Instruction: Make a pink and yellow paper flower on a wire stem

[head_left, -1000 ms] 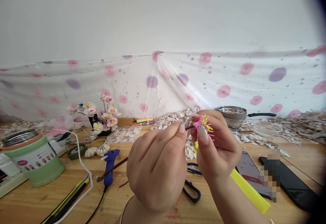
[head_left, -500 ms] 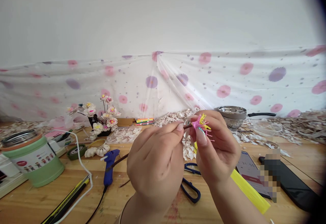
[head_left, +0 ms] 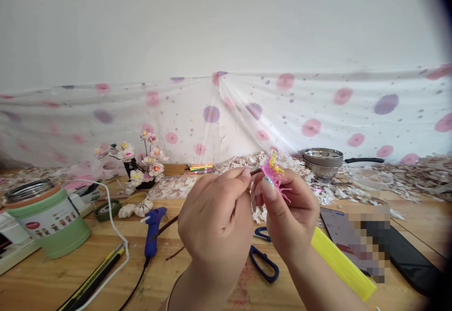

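My left grip (head_left: 215, 221) is closed around a brown stem (head_left: 256, 171), thumb and forefinger pinching it near its tip, the back of the hand turned up toward me. The stem's other end pokes out past my knuckles on the left and crosses in front of the blue glue gun (head_left: 152, 231); whether it touches, I cannot tell.

My right grip (head_left: 293, 216) is pinched shut on a pink fringed strip (head_left: 267, 167) at that tip, the thumb pressing its near side and the other fingers curled behind. Yellow strands (head_left: 277, 168) stand out among the pink ones, pointing away from the stem. The pieces are held up above the desk (head_left: 141, 282), between my two hands.

Below them lie scissors (head_left: 263, 264) with dark blue handles, and a yellow sheet (head_left: 342, 264) runs out behind my right forearm. A phone (head_left: 334, 231) lies just beyond the sheet. Farther back, to the left, white flowers (head_left: 155, 158) stand on dark stems, near pale shreds (head_left: 173, 187).
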A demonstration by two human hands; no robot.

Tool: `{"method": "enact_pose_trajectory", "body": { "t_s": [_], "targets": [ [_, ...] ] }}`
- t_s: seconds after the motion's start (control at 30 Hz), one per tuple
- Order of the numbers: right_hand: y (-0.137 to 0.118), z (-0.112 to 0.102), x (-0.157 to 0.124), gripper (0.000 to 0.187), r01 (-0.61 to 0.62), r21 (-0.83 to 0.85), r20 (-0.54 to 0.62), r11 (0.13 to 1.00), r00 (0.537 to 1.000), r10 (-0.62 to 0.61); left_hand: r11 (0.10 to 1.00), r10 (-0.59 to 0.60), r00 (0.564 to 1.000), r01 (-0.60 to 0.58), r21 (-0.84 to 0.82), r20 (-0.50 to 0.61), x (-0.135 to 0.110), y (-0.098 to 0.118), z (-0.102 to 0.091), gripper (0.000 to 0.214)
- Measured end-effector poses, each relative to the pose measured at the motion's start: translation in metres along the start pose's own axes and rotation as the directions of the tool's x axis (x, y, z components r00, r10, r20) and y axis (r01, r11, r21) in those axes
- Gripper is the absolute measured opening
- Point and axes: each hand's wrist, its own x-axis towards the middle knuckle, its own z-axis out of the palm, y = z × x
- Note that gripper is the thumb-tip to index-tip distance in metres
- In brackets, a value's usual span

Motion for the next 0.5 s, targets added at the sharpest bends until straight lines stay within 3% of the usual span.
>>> {"method": "enact_pose_trajectory", "body": {
  "t_s": [0.37, 0.5],
  "targets": [
    [0.0072, -0.002, -0.0006, 0.011, 0.144, -0.082, -0.084, 0.986, 0.985, -0.151, 0.974, -0.224, 0.974, 0.225, -0.019, 0.036, 0.0009, 0.0026, -0.0013, 0.018],
    [0.0099, -0.004, -0.0006, 0.011, 0.187, -0.143, -0.081, 0.972, 0.976, -0.2, 0.944, -0.321, 0.944, 0.326, -0.057, 0.082, -0.0008, 0.0052, -0.0022, 0.015]
  ]
}}
